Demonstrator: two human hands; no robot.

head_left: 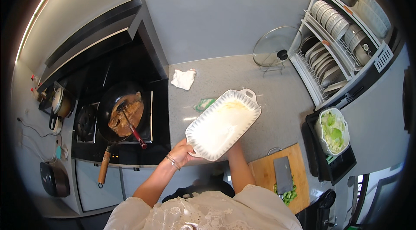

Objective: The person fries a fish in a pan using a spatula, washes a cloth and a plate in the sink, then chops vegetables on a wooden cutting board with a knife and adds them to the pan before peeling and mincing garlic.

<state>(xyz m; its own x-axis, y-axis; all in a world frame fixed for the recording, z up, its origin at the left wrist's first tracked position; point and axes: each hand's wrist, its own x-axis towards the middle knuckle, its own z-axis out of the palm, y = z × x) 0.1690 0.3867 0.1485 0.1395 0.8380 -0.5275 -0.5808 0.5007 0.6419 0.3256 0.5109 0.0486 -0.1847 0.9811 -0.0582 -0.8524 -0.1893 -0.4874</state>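
A white rectangular baking dish (221, 126) with fluted sides and loop handles is tilted in front of me above the counter. Its inside bears only a thin yellowish smear of residue. My left hand (182, 151) is closed round the handle at its near left corner. My right forearm (237, 165) reaches up to the dish's near right side; the hand itself is behind or under the dish, its fingers hidden. Left of the dish, a dark wok (106, 119) on the hob contains brown saucy food (134, 111) and a red-handled spatula (137, 136).
Behind the dish lie a green-and-white packet (203, 105) and a white cloth (183, 79). A glass lid (268, 48) stands before the dish rack (323, 59). At right are a cutting board (260, 167) with a cleaver (283, 173) and chopped greens, and a white bowl of lettuce (333, 131).
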